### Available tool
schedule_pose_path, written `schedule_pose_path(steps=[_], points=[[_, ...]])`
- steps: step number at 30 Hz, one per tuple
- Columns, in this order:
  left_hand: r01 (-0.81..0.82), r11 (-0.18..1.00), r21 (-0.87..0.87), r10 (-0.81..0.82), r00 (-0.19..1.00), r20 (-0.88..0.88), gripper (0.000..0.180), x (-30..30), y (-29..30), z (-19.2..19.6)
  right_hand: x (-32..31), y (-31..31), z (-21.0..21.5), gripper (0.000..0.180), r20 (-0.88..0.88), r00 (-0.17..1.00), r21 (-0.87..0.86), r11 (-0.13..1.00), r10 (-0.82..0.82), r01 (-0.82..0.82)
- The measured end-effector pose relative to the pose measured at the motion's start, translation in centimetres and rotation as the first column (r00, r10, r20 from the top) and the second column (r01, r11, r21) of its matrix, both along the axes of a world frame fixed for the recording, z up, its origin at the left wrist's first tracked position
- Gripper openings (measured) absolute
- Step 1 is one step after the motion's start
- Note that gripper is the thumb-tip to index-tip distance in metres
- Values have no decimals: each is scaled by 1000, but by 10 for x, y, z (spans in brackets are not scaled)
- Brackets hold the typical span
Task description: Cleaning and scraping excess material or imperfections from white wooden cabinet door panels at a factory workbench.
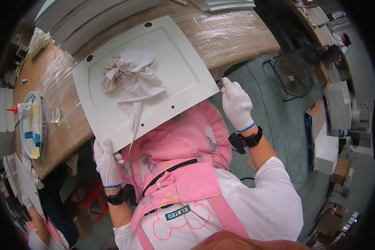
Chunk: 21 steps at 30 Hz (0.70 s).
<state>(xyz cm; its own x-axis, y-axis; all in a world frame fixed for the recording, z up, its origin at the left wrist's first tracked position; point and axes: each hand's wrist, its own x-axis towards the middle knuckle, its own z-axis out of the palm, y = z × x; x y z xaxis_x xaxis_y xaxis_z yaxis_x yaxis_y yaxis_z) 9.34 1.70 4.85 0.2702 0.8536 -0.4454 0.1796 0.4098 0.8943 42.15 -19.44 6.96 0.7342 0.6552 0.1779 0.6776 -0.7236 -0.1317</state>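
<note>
A white cabinet door (pixel 183 62) with a recessed centre and small holes lies tilted across the table's near edge, its near side over my lap. My gloved left hand (pixel 107 162) is closed on its near left corner, thumb on the edge. A crumpled off-white cloth (pixel 139 77) rests on the door, one narrow end hanging over the near edge. At the door's right corner, my gloved right hand (pixel 237 104) is closed with fingertips pinched around a small dark thing, too small to make out.
The table (pixel 246 37) is wrapped in clear film; stacked white panels (pixel 91 21) stand at its far side. A round lid (pixel 25 125) with a red-tipped bottle (pixel 25 110) and blue pieces sits left. A floor fan (pixel 293 75) stands right. Another person's arm (pixel 37 221) shows lower left.
</note>
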Motion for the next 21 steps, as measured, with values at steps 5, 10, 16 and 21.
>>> schedule_pose_path(steps=[5,10,16,21], points=[[16,999,-28,-16,1000,2,42,-4,6,-5,-2,-6,0,29,-1,988,71,986,152,-152],[39,999,-13,-39,999,16,45,-5,5,-7,-1,-8,1,26,-4,976,175,961,217,-213],[40,999,3,-40,999,30,46,-6,5,-10,4,-9,-1,27,-9,977,154,965,215,-211],[30,999,16,-30,1000,1,44,-4,3,-6,7,-7,-2,29,3,984,139,975,177,-176]])
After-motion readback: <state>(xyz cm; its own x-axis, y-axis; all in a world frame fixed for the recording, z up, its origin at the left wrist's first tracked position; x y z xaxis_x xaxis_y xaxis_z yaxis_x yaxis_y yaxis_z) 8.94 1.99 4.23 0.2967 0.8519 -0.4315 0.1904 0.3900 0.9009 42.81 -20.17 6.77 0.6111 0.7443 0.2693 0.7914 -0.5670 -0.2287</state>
